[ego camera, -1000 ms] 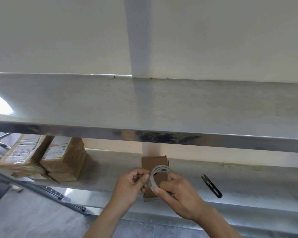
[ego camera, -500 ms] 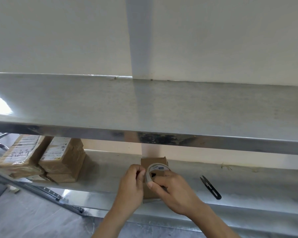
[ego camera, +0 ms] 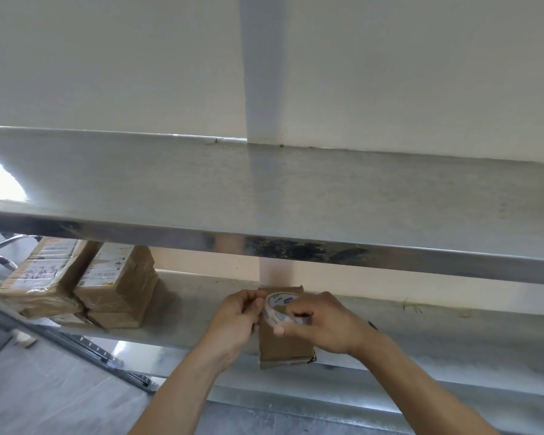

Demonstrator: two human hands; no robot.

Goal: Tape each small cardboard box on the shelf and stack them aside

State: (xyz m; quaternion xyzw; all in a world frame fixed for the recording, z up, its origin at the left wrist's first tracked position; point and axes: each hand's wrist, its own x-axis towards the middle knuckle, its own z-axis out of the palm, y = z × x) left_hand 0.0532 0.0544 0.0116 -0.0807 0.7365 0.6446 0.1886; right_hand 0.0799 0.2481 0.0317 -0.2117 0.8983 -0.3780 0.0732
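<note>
Lowered since a moment ago, the tape roll is pinched upright in the right hand just above the small cardboard box on the shelf, while its loose end is apparently picked by the closed left hand so a strip can be drawn.

Pale wall; steel upper shelf with window glare at left; grey floor.

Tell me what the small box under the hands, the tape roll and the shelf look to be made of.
Small box: brown cardboard, matte, with a creased flap edge. Tape roll: apparently clear glossy plastic film on a printed white core, held by the right hand, picked at by the left hand. Shelf: likely stainless steel, brushed grey with reflections.
</note>
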